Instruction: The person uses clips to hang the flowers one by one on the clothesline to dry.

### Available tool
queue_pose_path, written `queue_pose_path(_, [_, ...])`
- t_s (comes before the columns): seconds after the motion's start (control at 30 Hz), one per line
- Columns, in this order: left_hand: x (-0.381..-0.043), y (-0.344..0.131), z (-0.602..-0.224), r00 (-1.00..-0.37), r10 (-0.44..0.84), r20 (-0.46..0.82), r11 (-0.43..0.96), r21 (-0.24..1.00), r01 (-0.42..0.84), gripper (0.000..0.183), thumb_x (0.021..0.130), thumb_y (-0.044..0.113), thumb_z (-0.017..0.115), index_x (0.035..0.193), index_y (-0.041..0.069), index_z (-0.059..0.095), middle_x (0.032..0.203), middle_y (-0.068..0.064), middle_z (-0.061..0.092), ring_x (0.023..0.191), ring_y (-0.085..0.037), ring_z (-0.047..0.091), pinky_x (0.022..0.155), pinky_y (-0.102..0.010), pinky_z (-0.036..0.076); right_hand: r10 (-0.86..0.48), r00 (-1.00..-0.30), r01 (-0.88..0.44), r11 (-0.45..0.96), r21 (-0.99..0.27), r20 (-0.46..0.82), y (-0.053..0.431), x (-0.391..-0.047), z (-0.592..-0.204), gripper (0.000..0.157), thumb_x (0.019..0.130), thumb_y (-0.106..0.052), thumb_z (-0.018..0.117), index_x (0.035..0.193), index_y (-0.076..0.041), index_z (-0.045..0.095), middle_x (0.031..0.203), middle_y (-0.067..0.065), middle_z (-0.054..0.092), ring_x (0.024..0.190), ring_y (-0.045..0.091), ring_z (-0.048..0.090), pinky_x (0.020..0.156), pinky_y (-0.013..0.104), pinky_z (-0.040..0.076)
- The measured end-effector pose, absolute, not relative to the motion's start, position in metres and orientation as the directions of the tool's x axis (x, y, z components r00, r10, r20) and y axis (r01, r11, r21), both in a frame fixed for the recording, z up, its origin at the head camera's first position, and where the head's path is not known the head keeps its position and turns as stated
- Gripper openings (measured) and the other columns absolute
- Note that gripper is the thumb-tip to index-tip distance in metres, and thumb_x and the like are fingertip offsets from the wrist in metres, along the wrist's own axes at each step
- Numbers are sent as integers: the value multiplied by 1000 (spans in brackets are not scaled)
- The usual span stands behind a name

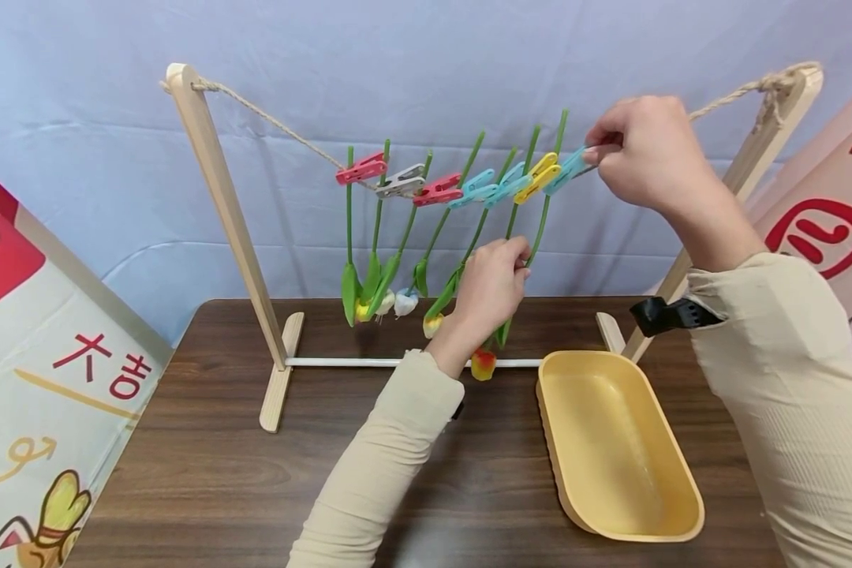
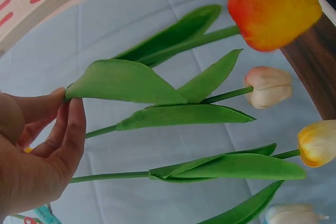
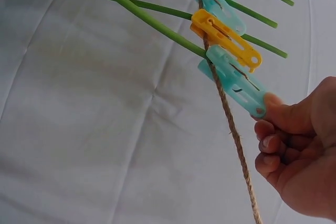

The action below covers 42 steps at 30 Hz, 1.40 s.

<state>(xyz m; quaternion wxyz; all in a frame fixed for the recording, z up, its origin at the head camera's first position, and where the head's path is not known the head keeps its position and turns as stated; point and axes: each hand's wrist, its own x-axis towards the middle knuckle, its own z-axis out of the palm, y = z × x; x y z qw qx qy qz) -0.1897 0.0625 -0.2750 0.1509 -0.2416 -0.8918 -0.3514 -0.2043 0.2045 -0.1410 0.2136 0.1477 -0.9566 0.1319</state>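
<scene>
My left hand [image 1: 493, 280] pinches the green stem of an orange-yellow tulip [image 2: 275, 11], at the base of its leaf [image 2: 128, 80]. My right hand [image 1: 646, 150] grips the handle end of a teal clothespin [image 3: 236, 80], whose other end is at the rope [image 3: 231, 121] and that tulip's stem [image 3: 152, 22]. Whether its tips are pressed apart I cannot tell. Beside it, a yellow clothespin [image 1: 537, 177] holds another stem on the rope. More tulips hang head down to the left under red [image 1: 362, 168], grey [image 1: 401, 181] and teal clothespins [image 1: 474, 189].
The sagging rope is tied between two wooden posts [image 1: 227, 213], joined low down by a white rod [image 1: 341, 363]. A yellow basin [image 1: 610, 442] stands on the brown table [image 1: 213, 489] at right. Blue cloth [image 1: 433, 63] hangs behind.
</scene>
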Motion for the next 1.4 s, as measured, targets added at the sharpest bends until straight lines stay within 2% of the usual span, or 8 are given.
queue_pose_path(0.13, [-191,65,-278,-838,311,449,614,577,538,9,85,14,65,92,8,64,82,0,61,77,-12,57,70,-24,44,-221,-881,-327,924,-200,419,204,-202,-141,21,88,-4,53,93,14,63,96,27,58,84,38,51,71,45,37])
queue_pose_path(0.33, [-194,67,-284,-835,281,474,592,599,539,11,86,16,64,93,8,64,83,1,62,77,-10,57,71,-21,43,-167,-922,-266,929,-258,348,207,-201,-140,28,90,-10,51,105,11,61,97,22,54,81,30,44,65,37,32])
queue_pose_path(0.6, [-196,67,-286,-844,277,459,590,612,526,13,87,17,63,96,9,66,86,1,63,80,-10,58,73,-22,43,-175,-906,-295,914,-279,384,212,-199,-143,33,88,-15,56,115,4,60,82,13,53,67,19,40,61,30,28])
queue_pose_path(0.83, [-195,60,-289,-861,279,426,568,650,505,16,87,17,63,100,8,66,88,-1,63,82,-11,57,77,-25,42,-114,-884,-299,883,-361,453,215,-190,-148,37,88,-17,59,121,-2,57,80,7,53,63,9,41,62,25,30])
queue_pose_path(0.97, [-192,49,-292,-864,290,412,557,661,503,18,87,18,63,101,7,66,89,-1,63,82,-12,56,76,-26,43,-66,-858,-315,851,-420,509,222,-184,-154,36,86,-17,62,118,-1,56,74,-8,51,63,-2,42,62,18,31])
queue_pose_path(1.07, [-189,37,-295,-866,293,404,550,670,499,17,88,19,62,100,8,66,89,-1,63,80,-12,56,73,-24,44,-44,-846,-334,821,-463,531,229,-179,-161,33,85,-16,63,113,1,57,70,-17,48,62,-3,43,61,15,32])
queue_pose_path(1.4, [-177,-13,-309,-874,236,425,545,686,481,13,87,18,63,93,7,67,88,-2,64,78,-14,59,70,-28,47,-3,-868,-310,784,-538,496,258,-164,-204,21,85,-13,64,97,3,63,68,-23,51,59,0,44,55,12,34])
